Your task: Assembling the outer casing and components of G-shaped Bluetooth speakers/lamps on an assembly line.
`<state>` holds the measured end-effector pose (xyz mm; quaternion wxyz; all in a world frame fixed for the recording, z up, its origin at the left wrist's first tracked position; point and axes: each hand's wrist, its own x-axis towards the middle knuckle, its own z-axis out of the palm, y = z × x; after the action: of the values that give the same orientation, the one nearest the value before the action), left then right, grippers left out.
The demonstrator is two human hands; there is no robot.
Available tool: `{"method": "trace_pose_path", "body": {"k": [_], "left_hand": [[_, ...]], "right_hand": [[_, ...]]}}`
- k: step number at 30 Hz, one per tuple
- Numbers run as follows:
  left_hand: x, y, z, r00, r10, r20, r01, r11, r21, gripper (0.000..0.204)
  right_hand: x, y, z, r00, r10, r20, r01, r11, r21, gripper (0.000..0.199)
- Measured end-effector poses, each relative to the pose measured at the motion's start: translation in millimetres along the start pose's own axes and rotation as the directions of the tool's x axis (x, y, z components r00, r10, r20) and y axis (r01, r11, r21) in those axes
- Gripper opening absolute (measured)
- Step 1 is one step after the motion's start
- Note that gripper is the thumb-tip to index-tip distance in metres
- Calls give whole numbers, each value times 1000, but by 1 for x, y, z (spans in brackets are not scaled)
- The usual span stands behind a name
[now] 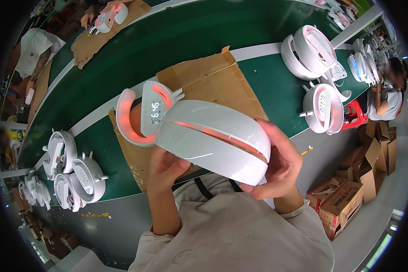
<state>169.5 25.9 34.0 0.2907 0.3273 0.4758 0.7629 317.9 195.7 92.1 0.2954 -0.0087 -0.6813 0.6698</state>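
in the head view, both hands hold one white digital clock lamp (213, 140) over the cardboard sheet (199, 75) at the near edge of the green workbench (138, 47); its ring and slot glow pink and its digits are lit. the left hand (167, 165) grips the shell's underside by the clock face; the right hand (283, 158), thumb and fingers spread, cups its rounded end. beyond the bench's right near edge, several brown cartons (340, 204) stand on the floor, some flaps open, contents too hidden to tell. at the bench's near edge, three round white housings (89, 177) lie toward the left. toward the right is a group of white housings (324, 106), some overlapping, so their count is unclear. across the bench, a co-worker's hands (88, 18) are at one more lit lamp (105, 22).
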Motion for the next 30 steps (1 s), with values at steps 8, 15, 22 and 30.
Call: {"method": "trace_pose_path", "body": {"k": [8,15,22,30], "left_hand": [[-7,11,12,959,-39,-281,104,970,218,53],[-12,22,11,958,-73,-277,135,968,213,52],[-15,24,12,965,-85,-249,144,964,225,49],[-14,23,12,967,-80,-242,134,968,215,44]], "right_hand": [[7,24,-4,959,270,-91,-209,884,418,77],[6,35,-4,855,507,-111,-338,707,621,62],[1,37,-3,835,537,-117,-349,683,641,59],[-1,42,-6,866,489,-102,-326,709,626,67]]}}
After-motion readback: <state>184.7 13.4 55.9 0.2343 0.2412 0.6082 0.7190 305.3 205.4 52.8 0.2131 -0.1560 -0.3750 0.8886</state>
